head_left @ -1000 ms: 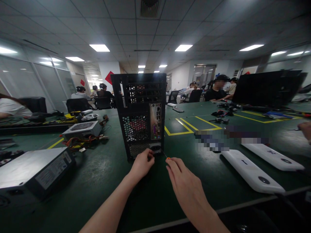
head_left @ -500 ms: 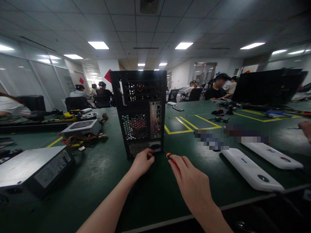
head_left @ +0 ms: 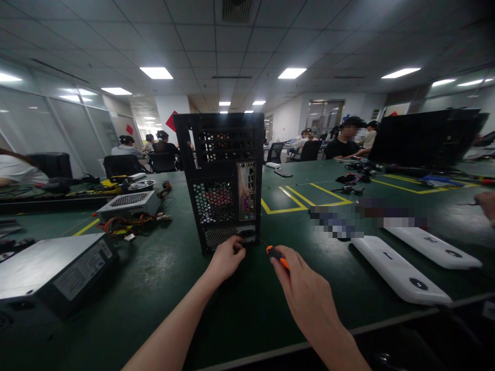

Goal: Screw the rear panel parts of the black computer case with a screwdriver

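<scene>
Looking across a wide office with lit ceiling panels, then down onto a green table [head_left: 154, 268]. Bearing, upright and in from the near edge, a black computer case [head_left: 217, 172] with perforated rear toward the viewer. Also carrying a silver power supply [head_left: 58, 265] left of the case, and two white devices [head_left: 402, 270] to the right, toward the near edge. Resting the left hand [head_left: 226, 259], with bent fingers, by the power socket [head_left: 246, 233] low on the case; cannot tell whether gripping anything. Grasping an orange-and-black screwdriver [head_left: 276, 256] in the right hand [head_left: 305, 283], aimed at the case's lower right corner.
</scene>
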Demonstrator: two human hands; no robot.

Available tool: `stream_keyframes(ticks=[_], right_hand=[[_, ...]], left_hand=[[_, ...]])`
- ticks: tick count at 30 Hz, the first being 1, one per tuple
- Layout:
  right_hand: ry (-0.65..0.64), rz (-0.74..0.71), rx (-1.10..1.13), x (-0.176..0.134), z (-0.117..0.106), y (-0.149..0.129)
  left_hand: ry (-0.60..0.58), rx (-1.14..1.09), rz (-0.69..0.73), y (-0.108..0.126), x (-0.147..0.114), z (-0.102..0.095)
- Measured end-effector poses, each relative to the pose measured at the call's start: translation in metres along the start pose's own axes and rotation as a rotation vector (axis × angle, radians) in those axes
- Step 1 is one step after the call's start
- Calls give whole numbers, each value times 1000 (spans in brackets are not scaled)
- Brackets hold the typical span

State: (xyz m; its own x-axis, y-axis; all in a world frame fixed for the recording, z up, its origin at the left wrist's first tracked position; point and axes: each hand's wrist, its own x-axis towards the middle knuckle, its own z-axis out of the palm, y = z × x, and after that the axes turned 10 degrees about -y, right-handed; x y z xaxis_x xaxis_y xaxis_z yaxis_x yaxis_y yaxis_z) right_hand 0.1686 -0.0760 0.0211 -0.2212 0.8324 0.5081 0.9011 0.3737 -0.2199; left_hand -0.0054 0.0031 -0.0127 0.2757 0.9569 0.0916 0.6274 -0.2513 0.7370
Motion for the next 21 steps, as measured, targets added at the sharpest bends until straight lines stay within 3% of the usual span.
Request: stream_keyframes(ticks=[6, 14, 21], right_hand=[[-78, -120, 15, -6, 7, -10], [36, -125, 200, -1, 11, -9], [-13, -108, 95, -10, 15, -8]], left_hand=[[9, 66, 9, 0, 1, 2], [-1, 98, 18, 6, -2, -1], [10, 96, 15, 6, -3, -1]])
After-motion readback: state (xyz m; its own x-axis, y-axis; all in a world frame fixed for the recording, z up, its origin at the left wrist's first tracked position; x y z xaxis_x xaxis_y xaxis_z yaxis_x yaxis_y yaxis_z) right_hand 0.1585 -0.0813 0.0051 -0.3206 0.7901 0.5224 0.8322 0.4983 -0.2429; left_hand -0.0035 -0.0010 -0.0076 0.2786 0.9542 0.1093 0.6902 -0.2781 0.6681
